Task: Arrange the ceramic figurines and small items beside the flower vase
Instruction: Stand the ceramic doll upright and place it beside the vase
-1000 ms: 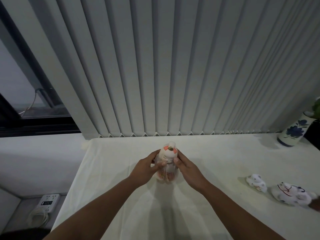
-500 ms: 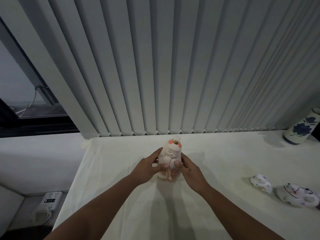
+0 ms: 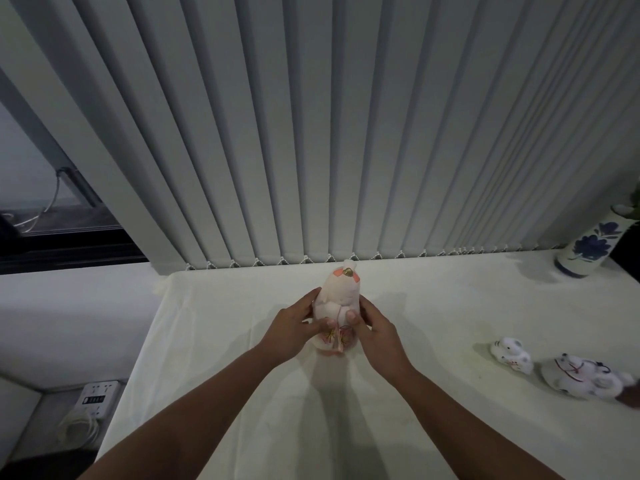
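A tall white figurine (image 3: 340,292) with pink ears and a gold mark on top stands upright on the white tabletop (image 3: 433,306). My left hand (image 3: 292,327) grips its left side and my right hand (image 3: 375,332) its right side, thumbs across its front. Two small white ceramic animals lie at the right: a little one (image 3: 512,355) and a larger one (image 3: 585,379). The blue-flowered white vase (image 3: 588,249) stands at the far right by the blinds, its top cut off by the frame edge.
Grey vertical blinds (image 3: 346,133) hang along the table's back edge. Left of the table, lower down, a white power strip (image 3: 98,394) with a coiled cable lies on a ledge. A dark window (image 3: 52,216) is at the left. A dark object pokes in at the right edge.
The figurine, held above the table a second ago, has come down to rest upright on it, turning slightly in my hands. The view has shifted a little.
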Motion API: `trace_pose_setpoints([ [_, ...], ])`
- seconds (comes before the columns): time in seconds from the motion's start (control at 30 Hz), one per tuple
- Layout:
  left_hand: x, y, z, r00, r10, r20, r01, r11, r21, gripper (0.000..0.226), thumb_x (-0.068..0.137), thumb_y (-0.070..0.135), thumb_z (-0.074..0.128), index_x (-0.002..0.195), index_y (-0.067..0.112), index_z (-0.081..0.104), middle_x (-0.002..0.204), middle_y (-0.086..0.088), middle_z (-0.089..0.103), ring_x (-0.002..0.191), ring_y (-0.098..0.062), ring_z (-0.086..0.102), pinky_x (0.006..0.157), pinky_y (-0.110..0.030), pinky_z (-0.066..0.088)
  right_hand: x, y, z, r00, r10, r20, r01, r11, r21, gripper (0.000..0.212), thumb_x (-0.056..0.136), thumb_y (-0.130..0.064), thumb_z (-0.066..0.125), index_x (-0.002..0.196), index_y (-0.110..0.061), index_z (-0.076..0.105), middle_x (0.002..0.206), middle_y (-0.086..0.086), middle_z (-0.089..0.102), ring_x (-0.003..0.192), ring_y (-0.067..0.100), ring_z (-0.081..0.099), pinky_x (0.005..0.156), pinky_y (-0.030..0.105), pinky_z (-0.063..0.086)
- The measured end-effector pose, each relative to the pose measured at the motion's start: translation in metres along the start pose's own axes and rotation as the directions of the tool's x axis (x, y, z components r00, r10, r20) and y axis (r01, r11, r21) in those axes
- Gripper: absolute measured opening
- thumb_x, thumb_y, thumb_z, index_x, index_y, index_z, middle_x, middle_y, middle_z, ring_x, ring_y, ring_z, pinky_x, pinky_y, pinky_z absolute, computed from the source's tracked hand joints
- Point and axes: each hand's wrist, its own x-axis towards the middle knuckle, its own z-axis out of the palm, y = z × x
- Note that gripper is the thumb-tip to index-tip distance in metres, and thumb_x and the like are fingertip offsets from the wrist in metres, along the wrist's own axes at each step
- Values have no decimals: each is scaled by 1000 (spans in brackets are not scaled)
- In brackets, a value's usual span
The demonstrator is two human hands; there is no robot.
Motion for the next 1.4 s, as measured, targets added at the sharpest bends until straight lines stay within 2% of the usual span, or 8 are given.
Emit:
trace_pose_setpoints([
  [0.27,5,28,36,998,53,29,-53,998,-26,47,82,32,71,122,45,51,112,19,69,104,5,62,84,-9,47,-19,-3,-45,999,-21,-46,21,1000,-15,35,93,-42,53,128,-39,52,114,-26,66,103,-7,60,77,3,45],
  [0.37,11,41,58,996,74,53,-72,997,-35,45,82,31,71,120,48,51,109,24,69,102,8,62,80,-4,45,-24,-2,-71,998,-22,-67,19,999,-51,39,93,-43,52,131,-36,50,117,-21,65,104,-7,60,79,3,45],
  [0.57,27,64,103,987,116,113,-112,993,-39,44,84,35,68,121,48,49,115,18,68,105,4,62,94,-26,49,-28,11,-123,993,-1,-115,-10,996,-94,34,93,-41,54,127,-37,53,116,-18,66,101,-4,61,80,9,46],
  [0.73,39,82,135,979,141,151,-138,990,-25,42,85,38,66,121,49,47,117,18,66,106,4,62,97,-32,50,-28,20,-162,992,38,-124,-47,997,-67,31,93,-37,57,124,-33,56,115,-13,68,104,6,63,88,27,51],
  [0.93,61,98,168,975,132,178,-132,991,-9,47,81,45,66,124,43,47,118,15,67,107,0,62,99,-38,49,-20,23,-206,992,85,-94,-93,992,-87,33,94,-27,55,127,-27,53,116,-9,66,103,2,62,78,16,47],
  [1.07,71,101,186,978,120,172,-124,992,10,47,81,44,65,124,40,47,118,14,67,107,1,62,99,-37,49,-13,31,-226,992,107,-69,-113,989,-91,33,94,-25,54,127,-27,52,117,-9,65,103,3,63,80,21,49],
  [1.17,78,100,197,980,105,170,-108,994,11,46,82,43,66,124,39,48,118,13,67,107,0,62,98,-36,50,-9,34,-237,991,117,-58,-122,988,-96,32,94,-26,54,126,-27,52,115,-10,65,97,-5,62,77,16,48],
  [1.4,87,102,214,989,67,133,-70,997,21,45,85,35,67,125,35,48,117,12,68,104,3,63,92,-25,50,3,45,-255,992,129,-15,-130,984,-118,33,94,-28,55,127,-27,51,117,-8,65,99,-3,61,80,19,48],
])
